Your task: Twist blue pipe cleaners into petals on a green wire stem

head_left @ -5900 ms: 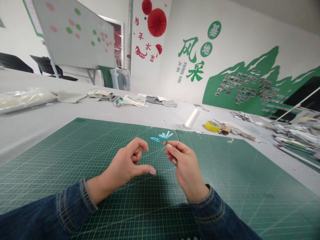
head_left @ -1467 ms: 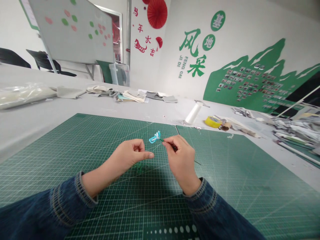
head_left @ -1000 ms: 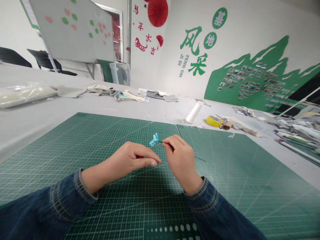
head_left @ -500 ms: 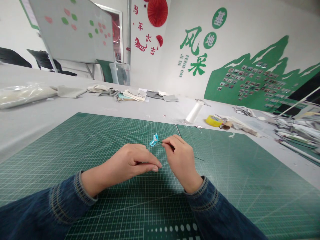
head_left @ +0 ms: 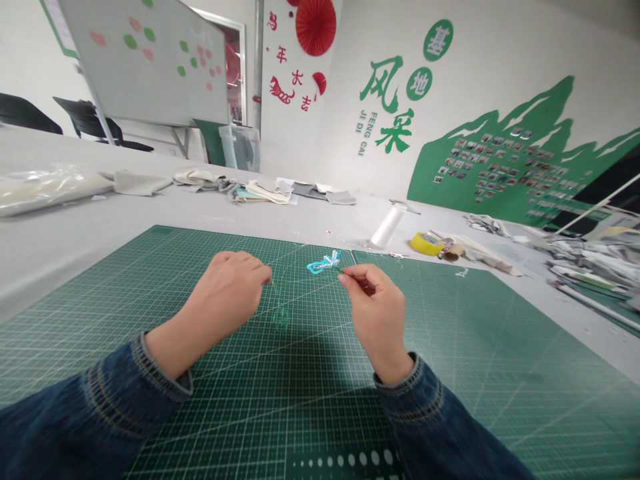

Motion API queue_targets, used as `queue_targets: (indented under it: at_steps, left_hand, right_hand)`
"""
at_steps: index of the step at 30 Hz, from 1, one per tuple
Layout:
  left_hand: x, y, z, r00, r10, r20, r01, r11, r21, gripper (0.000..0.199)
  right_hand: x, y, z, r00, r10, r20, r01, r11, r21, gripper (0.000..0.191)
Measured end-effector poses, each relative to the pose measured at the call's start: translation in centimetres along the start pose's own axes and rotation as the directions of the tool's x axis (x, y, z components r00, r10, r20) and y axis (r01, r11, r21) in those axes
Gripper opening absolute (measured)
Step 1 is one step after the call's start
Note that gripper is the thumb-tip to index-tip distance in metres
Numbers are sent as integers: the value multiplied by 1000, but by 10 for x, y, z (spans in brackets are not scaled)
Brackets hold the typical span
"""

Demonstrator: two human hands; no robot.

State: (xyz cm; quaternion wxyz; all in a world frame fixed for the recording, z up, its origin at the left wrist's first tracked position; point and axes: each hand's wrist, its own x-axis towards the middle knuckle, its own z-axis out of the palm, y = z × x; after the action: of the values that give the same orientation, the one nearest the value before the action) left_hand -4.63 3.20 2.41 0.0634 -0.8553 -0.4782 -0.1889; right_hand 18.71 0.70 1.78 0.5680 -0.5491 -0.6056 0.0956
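Note:
A small blue and white looped piece point(head_left: 324, 263) on a dark green stem is pinched between the thumb and fingers of my right hand point(head_left: 377, 310), over the green cutting mat point(head_left: 320, 413). To its left, my left hand point(head_left: 223, 300) is closed, its fingertips pinching a thin green thread point(head_left: 281, 310). That thread hangs below the fingertips in a faint, tangled bunch. The two hands are apart.
Behind the mat are a white spool point(head_left: 387, 227), yellow tape point(head_left: 426, 243) and folded cloths point(head_left: 265, 191). A clear plastic bag point(head_left: 50, 190) lies at the left. Piled materials point(head_left: 595, 257) stand at the right, and a second mat adjoins the first.
My left hand has moved left and up, away from my right hand. The blue piece has turned and shifted up and right with my right hand. The green thread now hangs more visibly.

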Motion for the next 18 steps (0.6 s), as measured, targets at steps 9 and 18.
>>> queue_targets:
  at_steps: [9,18]
  left_hand:
    - [7,4,3,866,-468,-178,188,632,-751,17]
    - [16,-29,16,575,-818,-16,116,100,-988,24]
  right_hand:
    - [-2,-13,-3,997,71,37,-74,994,77,3]
    - [-1,-13,-6,978,185,92,-203,945,258,4]
